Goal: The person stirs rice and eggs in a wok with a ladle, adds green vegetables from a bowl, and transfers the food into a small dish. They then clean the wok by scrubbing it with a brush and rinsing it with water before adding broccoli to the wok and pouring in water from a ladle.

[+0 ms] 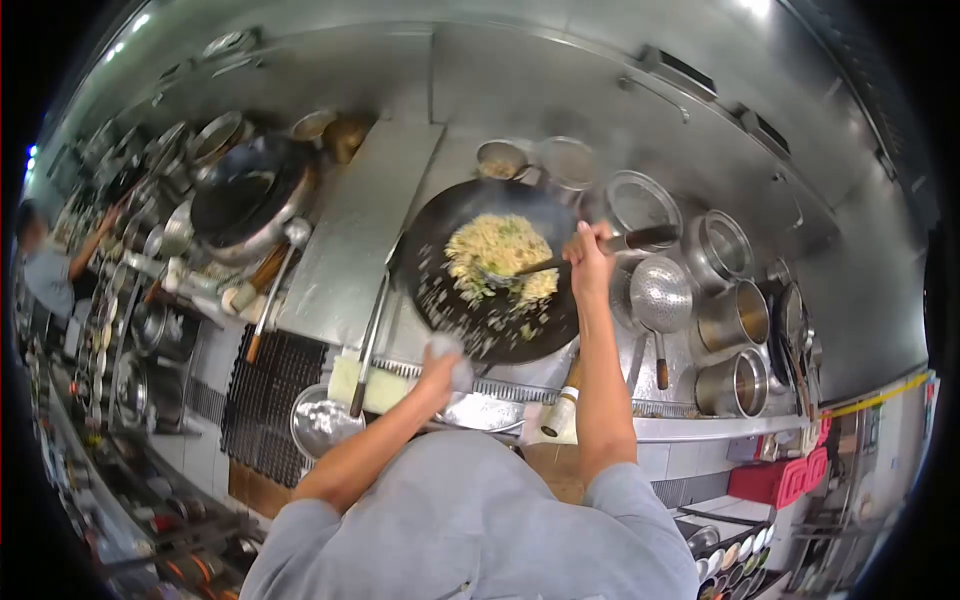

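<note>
A large black wok (425, 250) holds fried rice (500, 240) with green bits, and loose grains are scattered over its near side, blurred. My right hand (590, 262) is closed around the dark handle of a ladle (640, 238), whose bowl end sits in the rice. At the wok's near-left rim, my left hand (437, 372) is closed on a greyish cloth (459, 372) pressed against the rim. Motion smears the left hand and cloth a little. Whatever part of the wok lies under the cloth is hidden.
A perforated skimmer (660, 296) and several steel pots (733, 318) stand right of the wok. Left are a long-handled tool (372, 330), a metal bowl (322, 425) and another wok (240, 205). A co-worker (48, 275) stands far left.
</note>
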Available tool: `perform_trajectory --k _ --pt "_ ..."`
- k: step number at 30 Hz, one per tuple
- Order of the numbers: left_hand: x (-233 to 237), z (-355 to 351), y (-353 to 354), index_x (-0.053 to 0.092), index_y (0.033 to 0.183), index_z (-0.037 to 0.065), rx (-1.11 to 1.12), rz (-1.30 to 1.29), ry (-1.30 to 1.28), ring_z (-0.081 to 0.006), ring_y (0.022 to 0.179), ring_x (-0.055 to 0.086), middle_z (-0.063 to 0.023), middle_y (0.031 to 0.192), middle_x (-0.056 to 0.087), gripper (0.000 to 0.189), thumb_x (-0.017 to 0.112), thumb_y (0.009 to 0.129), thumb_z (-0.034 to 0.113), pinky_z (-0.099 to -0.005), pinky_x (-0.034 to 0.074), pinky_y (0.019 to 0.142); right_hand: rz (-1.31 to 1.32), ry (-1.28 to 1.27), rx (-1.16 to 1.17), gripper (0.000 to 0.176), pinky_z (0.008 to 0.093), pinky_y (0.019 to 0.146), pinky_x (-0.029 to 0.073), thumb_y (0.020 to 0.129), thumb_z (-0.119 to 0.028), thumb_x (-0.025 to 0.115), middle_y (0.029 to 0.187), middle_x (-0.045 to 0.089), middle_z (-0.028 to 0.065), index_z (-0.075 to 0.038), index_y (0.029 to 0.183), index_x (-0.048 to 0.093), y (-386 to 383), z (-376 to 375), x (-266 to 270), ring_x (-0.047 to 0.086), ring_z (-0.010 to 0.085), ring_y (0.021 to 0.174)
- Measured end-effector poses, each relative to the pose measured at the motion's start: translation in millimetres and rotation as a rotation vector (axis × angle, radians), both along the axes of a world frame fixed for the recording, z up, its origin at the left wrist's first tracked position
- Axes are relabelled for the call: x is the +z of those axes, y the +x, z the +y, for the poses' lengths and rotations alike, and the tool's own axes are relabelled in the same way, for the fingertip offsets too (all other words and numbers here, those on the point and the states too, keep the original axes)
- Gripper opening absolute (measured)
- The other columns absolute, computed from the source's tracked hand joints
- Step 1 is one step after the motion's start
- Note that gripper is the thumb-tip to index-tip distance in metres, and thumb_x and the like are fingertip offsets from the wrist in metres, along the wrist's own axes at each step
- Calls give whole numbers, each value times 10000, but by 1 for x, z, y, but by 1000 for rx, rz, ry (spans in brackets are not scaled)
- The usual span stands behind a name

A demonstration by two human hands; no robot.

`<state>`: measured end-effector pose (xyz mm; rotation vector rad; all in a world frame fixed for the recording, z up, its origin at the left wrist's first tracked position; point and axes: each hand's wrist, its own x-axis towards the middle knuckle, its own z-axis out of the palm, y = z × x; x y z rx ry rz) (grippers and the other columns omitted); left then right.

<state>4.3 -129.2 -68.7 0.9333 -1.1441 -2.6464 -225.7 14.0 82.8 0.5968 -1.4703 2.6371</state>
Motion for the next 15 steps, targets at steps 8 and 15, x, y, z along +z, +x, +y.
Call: perform_trajectory --k 8,15 --pt "-4 -24 -29 370 1156 57 -17 -12 -82 -218 812 561 -96 951 514 405 525 783 32 -378 502 638 164 -91 -100 269 257 401 274 889 -82 554 509 306 -33 -115 710 357 5 18 68 286 86 401" --pt "-44 -25 -68 411 1173 123 -89 -46 9 -233 853 580 -96 1040 531 399 574 809 109 -408 502 660 105 191 20 261 256 379 304 860 -87 612 495 372 -30 -101 698 408 -41 -48 45 344 83 383"
